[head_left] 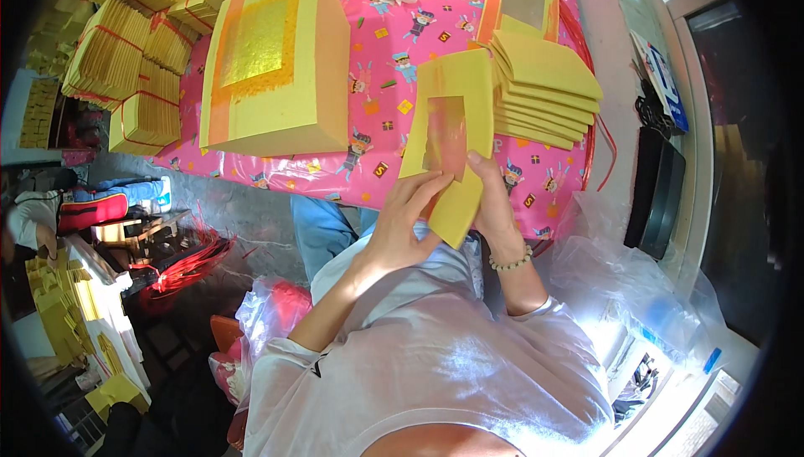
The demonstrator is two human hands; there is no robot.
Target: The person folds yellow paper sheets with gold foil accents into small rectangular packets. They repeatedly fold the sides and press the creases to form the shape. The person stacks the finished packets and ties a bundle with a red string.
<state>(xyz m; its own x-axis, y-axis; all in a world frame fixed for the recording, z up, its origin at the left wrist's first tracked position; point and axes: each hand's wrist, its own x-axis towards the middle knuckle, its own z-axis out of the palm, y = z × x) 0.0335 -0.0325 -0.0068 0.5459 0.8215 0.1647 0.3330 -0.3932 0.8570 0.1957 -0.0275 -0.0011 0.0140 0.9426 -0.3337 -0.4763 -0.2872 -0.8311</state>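
Both my hands hold a tilted yellow folded bundle of joss paper [455,80] with a shiny rectangular patch, just over the near edge of the table. My left hand [409,216] grips its lower left part, fingers lying across the patch and thumb at the bottom edge. Along the lower right edge my right hand [494,197] is closed, its thumb on the front face and its other fingers hidden behind. A beaded bracelet circles my right wrist. Right beside the bundle lies a fanned pile of folded yellow paper [548,93].
A pink patterned tablecloth [368,114] covers the table. On it stands a large yellow paper stack [322,72] with a gold patch; tied bundles [109,47] sit farther left. Red strings [578,22] run along the right edge. Clear plastic bags [645,281] hang at the right.
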